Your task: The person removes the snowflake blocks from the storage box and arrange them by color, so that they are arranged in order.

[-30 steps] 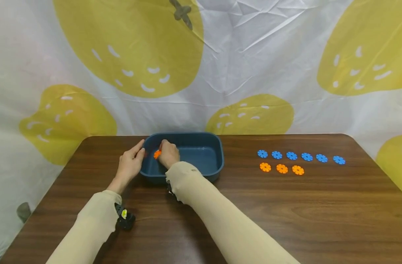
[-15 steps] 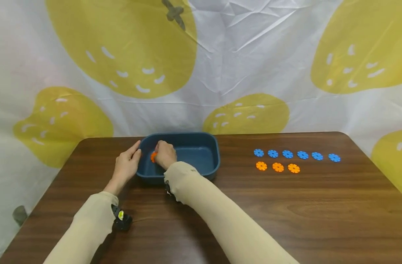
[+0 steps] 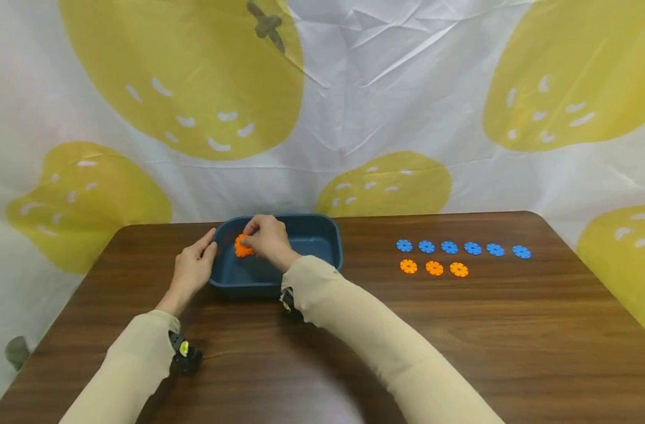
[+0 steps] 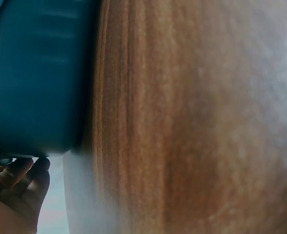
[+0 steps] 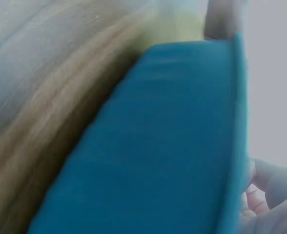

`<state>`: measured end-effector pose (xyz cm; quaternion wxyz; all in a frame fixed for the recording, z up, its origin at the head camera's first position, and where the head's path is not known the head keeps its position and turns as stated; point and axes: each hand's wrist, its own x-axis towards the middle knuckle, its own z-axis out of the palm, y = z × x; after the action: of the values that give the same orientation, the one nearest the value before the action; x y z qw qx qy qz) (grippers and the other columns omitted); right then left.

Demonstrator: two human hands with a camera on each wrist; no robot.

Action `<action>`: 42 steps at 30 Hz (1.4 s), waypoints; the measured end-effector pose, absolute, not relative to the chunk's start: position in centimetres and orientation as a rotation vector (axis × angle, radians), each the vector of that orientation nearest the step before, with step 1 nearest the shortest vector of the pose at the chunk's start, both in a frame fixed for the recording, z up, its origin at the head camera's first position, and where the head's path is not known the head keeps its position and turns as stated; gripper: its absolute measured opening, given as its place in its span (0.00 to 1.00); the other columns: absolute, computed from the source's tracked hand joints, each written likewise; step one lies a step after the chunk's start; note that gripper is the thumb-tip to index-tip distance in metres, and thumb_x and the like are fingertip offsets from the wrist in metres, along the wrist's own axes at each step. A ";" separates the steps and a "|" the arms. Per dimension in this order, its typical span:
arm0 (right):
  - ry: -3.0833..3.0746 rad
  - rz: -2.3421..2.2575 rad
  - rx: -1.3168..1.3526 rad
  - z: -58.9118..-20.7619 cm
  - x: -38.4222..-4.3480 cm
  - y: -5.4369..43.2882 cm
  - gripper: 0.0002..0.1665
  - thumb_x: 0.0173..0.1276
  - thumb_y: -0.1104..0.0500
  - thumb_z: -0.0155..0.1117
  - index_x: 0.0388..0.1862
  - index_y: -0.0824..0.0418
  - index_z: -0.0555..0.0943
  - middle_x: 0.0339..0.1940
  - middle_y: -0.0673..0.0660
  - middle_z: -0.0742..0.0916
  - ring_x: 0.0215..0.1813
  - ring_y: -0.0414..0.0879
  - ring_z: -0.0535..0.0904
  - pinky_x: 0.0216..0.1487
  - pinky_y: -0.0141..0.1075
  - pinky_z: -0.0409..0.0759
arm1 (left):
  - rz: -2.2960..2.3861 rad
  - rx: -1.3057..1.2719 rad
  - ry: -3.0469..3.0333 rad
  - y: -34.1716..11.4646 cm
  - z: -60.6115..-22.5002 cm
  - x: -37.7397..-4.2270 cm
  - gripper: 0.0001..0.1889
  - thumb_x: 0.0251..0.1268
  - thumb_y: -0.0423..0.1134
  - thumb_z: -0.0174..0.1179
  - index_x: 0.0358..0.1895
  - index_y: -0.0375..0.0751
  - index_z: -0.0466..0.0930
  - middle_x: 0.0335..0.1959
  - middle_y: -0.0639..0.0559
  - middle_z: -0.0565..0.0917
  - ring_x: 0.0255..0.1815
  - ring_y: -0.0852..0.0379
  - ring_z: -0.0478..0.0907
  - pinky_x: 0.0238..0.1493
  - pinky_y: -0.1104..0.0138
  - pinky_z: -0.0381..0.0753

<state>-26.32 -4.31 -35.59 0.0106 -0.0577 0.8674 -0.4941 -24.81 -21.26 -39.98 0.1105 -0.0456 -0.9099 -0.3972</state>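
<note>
My left hand [image 3: 189, 271] lies along the left end of a dark blue plastic bin [image 3: 253, 287], its fingers fairly straight against the outside. In the left wrist view its fingertips [image 4: 43, 163] touch the bin wall. Over the bin's left part, my right hand [image 3: 269, 238] pinches an orange notched plastic disc [image 3: 241, 249] between thumb and fingers. The orange patch looks like overlapping discs, but I cannot tell how many. In the right wrist view the bin's wall [image 5: 148, 146] hides most of the right hand [image 5: 275, 200].
On the wooden table [image 3: 460, 335], right of the bin, lies a row of several blue notched discs [image 3: 449, 247]. In front of it is a row of three orange discs [image 3: 434, 268]. A patterned cloth [image 3: 364, 106] hangs behind the table's back edge.
My right hand has lifted and drawn back a little inside the bin, and more of the orange is visible at its fingertips. The left hand stays at the bin's end. The head view has shifted slightly.
</note>
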 end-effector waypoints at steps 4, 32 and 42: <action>2.625 -1.647 -0.231 -34.9 -25.9 -2.9 0.04 0.62 0.63 0.66 0.34 0.62 0.80 0.31 0.60 0.86 0.32 0.60 0.82 0.33 0.43 0.83 | -1.163 -0.128 -2.691 -21.5 -40.0 -24.9 0.23 0.75 0.40 0.42 0.70 0.43 0.62 0.49 0.34 0.82 0.59 0.36 0.72 0.63 0.46 0.65; 2.478 -2.096 0.173 -35.4 -24.1 15.9 0.12 0.66 0.65 0.61 0.46 0.70 0.77 0.22 0.48 0.82 0.17 0.35 0.71 0.20 0.25 0.74 | -1.129 -0.175 -2.685 -21.5 -40.2 -25.0 0.24 0.75 0.41 0.42 0.70 0.41 0.61 0.47 0.33 0.82 0.59 0.33 0.71 0.63 0.44 0.63; 2.696 -1.865 0.431 -37.4 -20.5 27.4 0.16 0.69 0.59 0.59 0.49 0.70 0.74 0.24 0.44 0.81 0.22 0.35 0.75 0.28 0.29 0.80 | -1.117 -0.180 -2.693 -21.6 -40.1 -24.8 0.24 0.75 0.41 0.42 0.70 0.40 0.61 0.48 0.32 0.81 0.60 0.31 0.70 0.61 0.42 0.64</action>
<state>-20.45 27.37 -37.45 -0.0826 0.1299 0.8126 -0.5622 -24.82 -21.57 -40.11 0.1100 -0.0611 -0.9164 -0.3799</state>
